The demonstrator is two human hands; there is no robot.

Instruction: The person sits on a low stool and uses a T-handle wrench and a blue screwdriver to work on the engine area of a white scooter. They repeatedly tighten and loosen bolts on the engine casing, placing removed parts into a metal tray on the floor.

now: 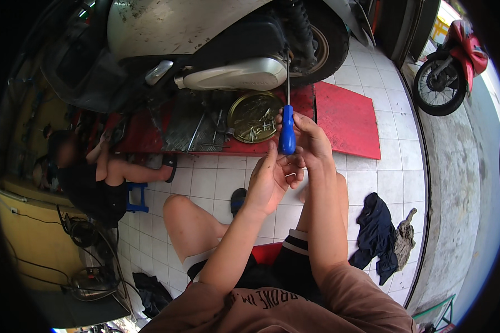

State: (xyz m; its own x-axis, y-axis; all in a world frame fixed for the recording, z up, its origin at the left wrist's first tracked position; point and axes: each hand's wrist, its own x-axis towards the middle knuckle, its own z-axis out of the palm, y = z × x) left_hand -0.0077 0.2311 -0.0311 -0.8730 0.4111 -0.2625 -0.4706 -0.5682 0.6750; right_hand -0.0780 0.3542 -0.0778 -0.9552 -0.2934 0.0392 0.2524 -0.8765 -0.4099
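My right hand [311, 141] holds a screwdriver with a blue handle [286, 130], its long metal shaft pointing up to the scooter [189, 28] beside the rear wheel [330, 47]; whether the tip touches it, I cannot tell. My left hand [275, 180] is just below the handle's end, palm up, fingers apart and loosely curled. Above my hands a round brass-coloured tray [233, 122] holds several small metal fasteners. The scooter's silver cover [233, 75] is above the tray.
The red platform [353, 127] bears long tools [203, 127]. Another person [94, 183] sits at the left by a blue stool [138, 197]. Dark cloths [372, 233] lie at right on the tiled floor [397, 177]. A red motorbike [464, 55] stands outside. Cables and equipment [89, 283] are lower left.
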